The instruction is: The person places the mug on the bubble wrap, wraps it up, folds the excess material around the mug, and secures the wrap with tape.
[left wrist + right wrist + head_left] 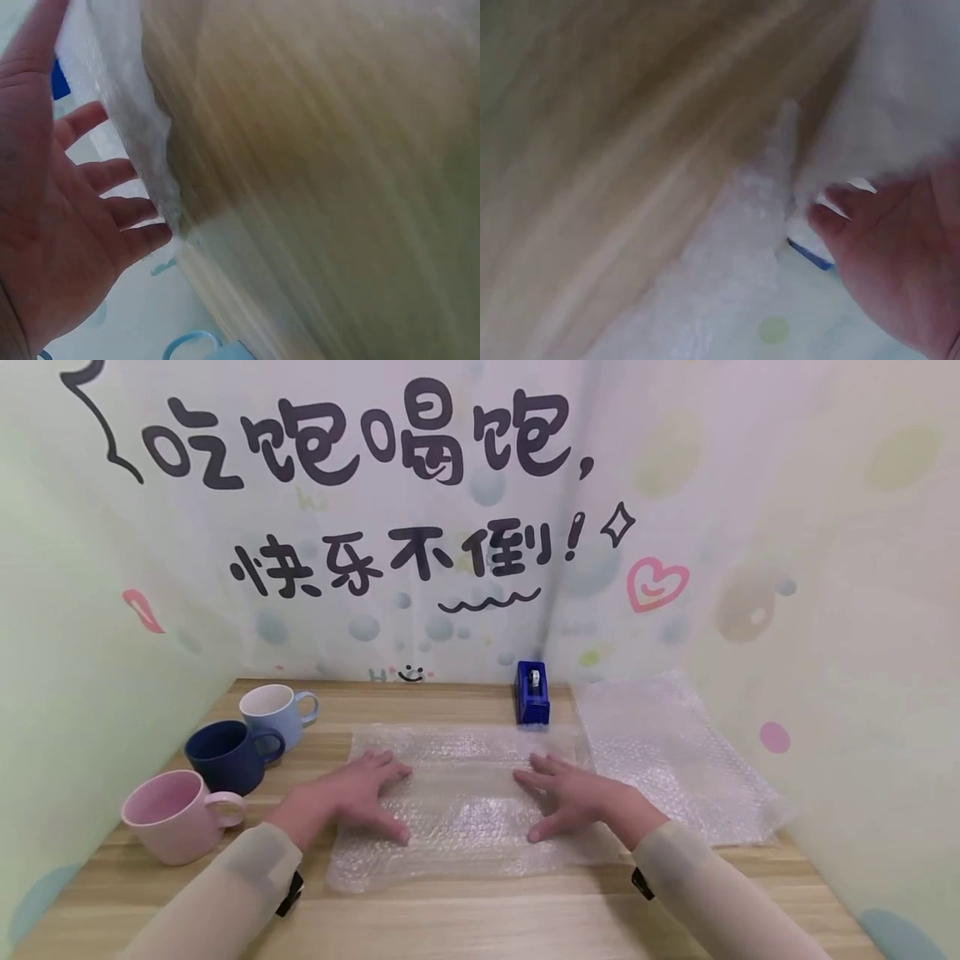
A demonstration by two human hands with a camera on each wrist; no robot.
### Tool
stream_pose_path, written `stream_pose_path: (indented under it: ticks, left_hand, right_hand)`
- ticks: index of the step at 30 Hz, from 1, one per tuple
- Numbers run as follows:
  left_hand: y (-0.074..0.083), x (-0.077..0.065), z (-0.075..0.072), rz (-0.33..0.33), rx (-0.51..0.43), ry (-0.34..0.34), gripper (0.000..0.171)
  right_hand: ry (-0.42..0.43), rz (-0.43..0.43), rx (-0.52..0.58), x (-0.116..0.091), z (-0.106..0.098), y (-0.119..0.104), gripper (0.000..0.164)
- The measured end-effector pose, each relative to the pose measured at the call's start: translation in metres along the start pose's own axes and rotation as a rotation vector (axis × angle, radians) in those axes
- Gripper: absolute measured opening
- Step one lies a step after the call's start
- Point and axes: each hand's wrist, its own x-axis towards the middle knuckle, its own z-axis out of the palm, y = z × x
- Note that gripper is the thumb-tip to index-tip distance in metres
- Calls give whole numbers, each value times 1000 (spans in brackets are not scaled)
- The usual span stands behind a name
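A sheet of clear bubble wrap [465,827] lies spread on the wooden table in the head view. My left hand [367,793] rests on its left part, fingers spread and pointing inward. On the right part lies my right hand [573,793], its fingers also spread. The left wrist view shows the left hand [67,202] with straight, parted fingers right at the edge of the bubble wrap [135,97]. In the blurred right wrist view, the right hand's [900,247] fingertips are partly hidden by the wrap.
Pink [172,827], dark blue [225,760] and light blue mugs [277,718] stand along the table's left side. A blue tape dispenser [532,702] sits behind the wrap. Another bubble wrap piece [667,760] lies at the right, and a printed curtain [450,635] hangs behind the table [465,927].
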Motion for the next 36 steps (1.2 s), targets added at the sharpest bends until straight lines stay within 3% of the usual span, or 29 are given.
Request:
stream_pose_path:
  ticks: [3,14,28,36]
  left_hand:
    - [0,1,1,-14,-16,9,114]
    - [3,3,0,-11,-15,15,112]
    - [4,3,4,-20,-19,10,110]
    - [-4,2,9,-12,-21,53,115]
  right_hand:
    - [-54,40,76,4,3,1,109]
    - [-18,74,156,3,2,-1,107]
    - [-9,123,102,6,3,-5,103]
    - [-17,107,107,5,4,-4,104]
